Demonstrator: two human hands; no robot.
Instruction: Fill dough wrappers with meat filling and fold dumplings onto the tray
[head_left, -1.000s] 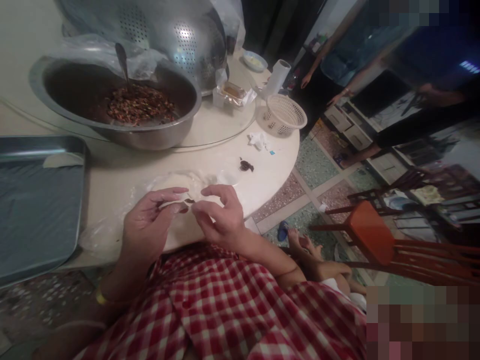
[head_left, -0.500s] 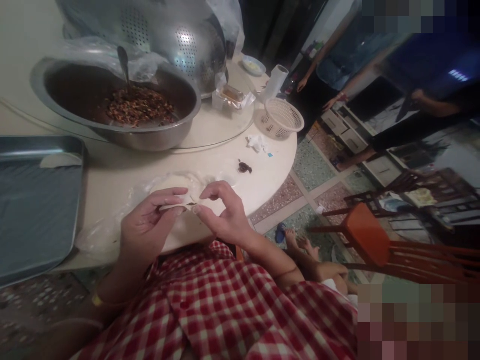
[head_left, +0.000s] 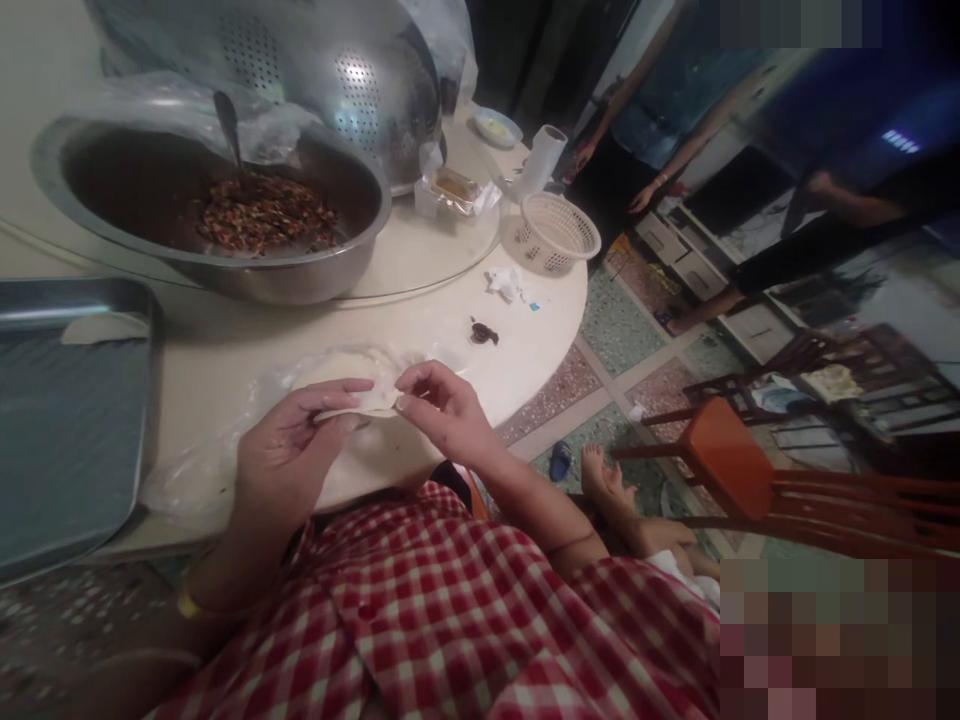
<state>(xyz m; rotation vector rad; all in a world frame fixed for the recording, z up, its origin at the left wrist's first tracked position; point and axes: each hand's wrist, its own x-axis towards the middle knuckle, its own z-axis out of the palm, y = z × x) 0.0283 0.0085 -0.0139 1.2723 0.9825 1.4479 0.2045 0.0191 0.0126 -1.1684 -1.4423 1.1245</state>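
Tray (head_left: 67, 440) sits at the near edge of the bench (head_left: 532, 350), dough piece (head_left: 105, 328) in its far right corner. Bowl (head_left: 262, 278), holding filling (head_left: 262, 212) and spoon (head_left: 227, 125), stands behind; colander (head_left: 307, 60) behind that. Basket (head_left: 547, 245) stands by the right edge. Wrapper (head_left: 381, 397): right of tray.

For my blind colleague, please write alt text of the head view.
A person's left hand and right hand pinch a folded white dough wrapper over a cream table. Beyond stands a wide silver metal bowl of reddish-brown chopped mixture; a grey rectangular metal tray lies left.

Orange chair (head_left: 727, 458) on tiled floor (head_left: 624, 318)
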